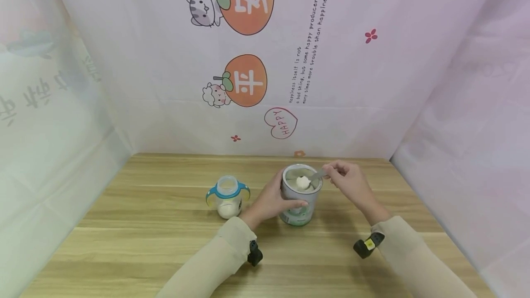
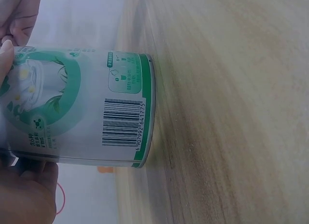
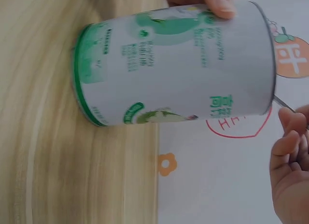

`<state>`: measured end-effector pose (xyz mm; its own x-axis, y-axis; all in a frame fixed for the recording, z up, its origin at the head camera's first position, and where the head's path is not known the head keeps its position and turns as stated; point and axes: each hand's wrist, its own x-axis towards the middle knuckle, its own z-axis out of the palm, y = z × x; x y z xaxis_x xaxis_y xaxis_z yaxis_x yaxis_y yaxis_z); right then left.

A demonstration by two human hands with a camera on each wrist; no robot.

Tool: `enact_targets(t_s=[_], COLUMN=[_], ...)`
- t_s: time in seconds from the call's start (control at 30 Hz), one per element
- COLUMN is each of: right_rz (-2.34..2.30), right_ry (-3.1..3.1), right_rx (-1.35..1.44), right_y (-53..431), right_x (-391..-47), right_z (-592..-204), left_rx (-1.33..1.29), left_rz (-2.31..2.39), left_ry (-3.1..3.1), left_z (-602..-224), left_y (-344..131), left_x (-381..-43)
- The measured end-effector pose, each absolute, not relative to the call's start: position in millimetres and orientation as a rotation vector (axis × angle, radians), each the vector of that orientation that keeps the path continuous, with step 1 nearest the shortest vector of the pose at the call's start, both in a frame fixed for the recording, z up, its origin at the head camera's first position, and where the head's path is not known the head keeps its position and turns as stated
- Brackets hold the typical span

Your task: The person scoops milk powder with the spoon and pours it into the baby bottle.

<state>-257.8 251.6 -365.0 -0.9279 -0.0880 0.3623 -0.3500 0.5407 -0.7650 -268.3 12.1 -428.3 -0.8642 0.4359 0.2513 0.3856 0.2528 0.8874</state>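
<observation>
A white and green milk powder can (image 1: pixel 299 210) stands without its lid on the wooden table. My left hand (image 1: pixel 271 200) grips it round the side, thumb across the front; green artwork and a barcode face the left wrist camera. At the can's mouth, my right hand (image 1: pixel 347 179) pinches the grey handle of a scoop (image 1: pixel 319 174). White powder (image 1: pixel 302 182) is heaped at the scoop's end, inside the rim; the scoop's bowl is mostly hidden under it. Left of my left hand stands an uncapped baby bottle (image 1: pixel 227 197) with a blue two-handled collar and white contents low inside.
The wooden table (image 1: pixel 157 229) meets a printed white cloth wall (image 1: pixel 174 118) behind the can. More cloth hangs at the left and right sides. A black camera is strapped at each wrist, over the beige sleeves (image 1: pixel 219 252).
</observation>
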Motion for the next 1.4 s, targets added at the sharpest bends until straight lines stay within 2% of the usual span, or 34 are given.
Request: enact_targets(t_s=[0.33, 0.83, 1.4], right_rz=[1.42, 1.632, 1.656], right_ry=[-2.494, -2.412, -2.408], right_rx=[0.317, 0.217, 0.194], right_y=[241, 249, 246], right_x=[-248, -260, -257], right_z=[-349, -364, -356], left_rx=[0.789, 0.796, 0.802], left_rz=[1.703, 1.725, 1.774], left_ry=[2.463, 2.433, 2.397], left_z=[-425, -424, -425], left_y=[12, 12, 11], left_x=[-265, -264, -267])
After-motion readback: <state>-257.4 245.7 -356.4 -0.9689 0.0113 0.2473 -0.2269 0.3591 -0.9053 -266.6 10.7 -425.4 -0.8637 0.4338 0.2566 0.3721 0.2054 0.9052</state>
